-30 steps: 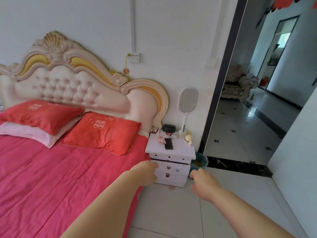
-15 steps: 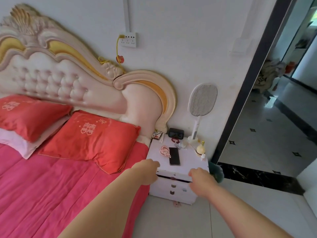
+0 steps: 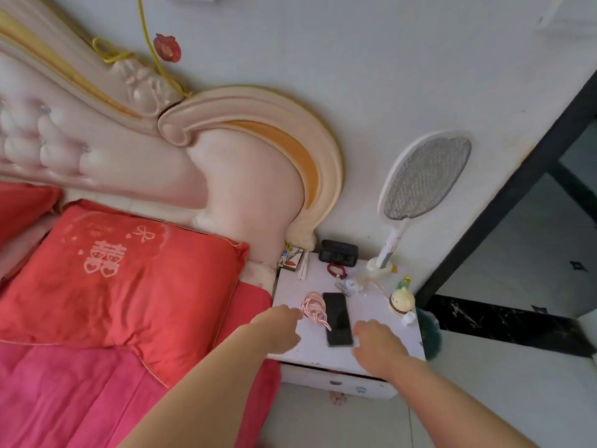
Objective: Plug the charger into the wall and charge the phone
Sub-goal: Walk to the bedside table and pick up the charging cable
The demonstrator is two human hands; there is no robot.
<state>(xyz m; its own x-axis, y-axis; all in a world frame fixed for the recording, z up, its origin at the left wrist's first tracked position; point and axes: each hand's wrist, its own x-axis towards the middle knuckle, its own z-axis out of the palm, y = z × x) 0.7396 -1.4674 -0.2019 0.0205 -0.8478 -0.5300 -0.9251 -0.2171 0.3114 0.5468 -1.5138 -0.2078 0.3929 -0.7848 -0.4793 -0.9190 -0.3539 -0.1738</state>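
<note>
My left hand (image 3: 277, 324) reaches over the near left corner of the white nightstand (image 3: 384, 321), loosely curled and empty, its fingertips just beside the coiled pink charging cable (image 3: 314, 308); whether they touch the coil cannot be told. My right hand (image 3: 376, 345) hovers palm-down over the near edge of the top, fingers bent and holding nothing, its thumb side just beside the lower right corner of the phone (image 3: 337, 319). The phone lies flat, screen dark, between my two hands, with the cable touching its left edge. Behind it stand a black clock (image 3: 338, 252), a red hair tie (image 3: 336, 270), an electric swatter (image 3: 420, 181) upright in its base, and a small cream figurine (image 3: 401, 302). The wall socket is cut off at the top edge; only a yellow cord (image 3: 151, 43) hangs from there down the wall (image 3: 323, 59). The charger's plug cannot be made out within the coil. The small items near the swatter's base are too blurred to identify.
</note>
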